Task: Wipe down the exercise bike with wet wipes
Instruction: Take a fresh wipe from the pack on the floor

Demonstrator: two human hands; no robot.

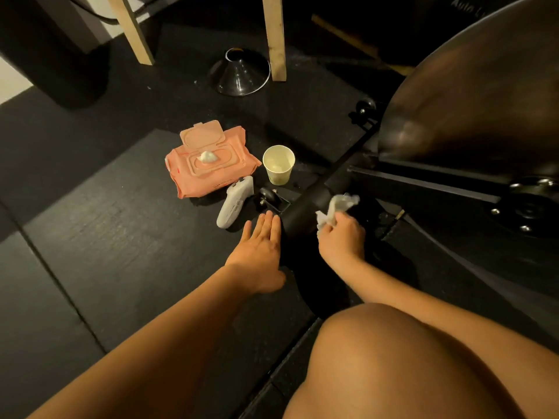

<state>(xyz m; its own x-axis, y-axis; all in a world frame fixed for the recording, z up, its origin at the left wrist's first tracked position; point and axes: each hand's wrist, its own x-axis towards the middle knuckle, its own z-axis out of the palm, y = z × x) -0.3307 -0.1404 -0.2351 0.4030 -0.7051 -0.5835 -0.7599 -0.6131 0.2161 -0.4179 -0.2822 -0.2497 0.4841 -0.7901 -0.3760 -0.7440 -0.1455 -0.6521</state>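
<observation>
1. Grips a crumpled wet wipe (335, 208) in the right hand (341, 237), fingers curled round it, on top of the bike's black stabiliser bar (305, 210), low on the floor mat (106, 225).
2. Keeps the left hand (260, 237) flat, fingers straight, by the bar's end; touching it or just beside it, cannot tell.
3. Probably best: unbunch the wipe for a broader wet face, press firmly, and stroke along the bar towards its end.
4. Wrap round the tube to reach the underside, then work near the transport wheel (267, 196).
5. Swap for a fresh wipe once grey.
6. Count:
   - one wipe in hand, one poking from the single pink pack (208, 173), lid flipped open
   - one paper cup (278, 169)
   - one white controller (234, 202)
   - two transport wheels
   - one flywheel (472, 95)
   - two wooden legs
</observation>
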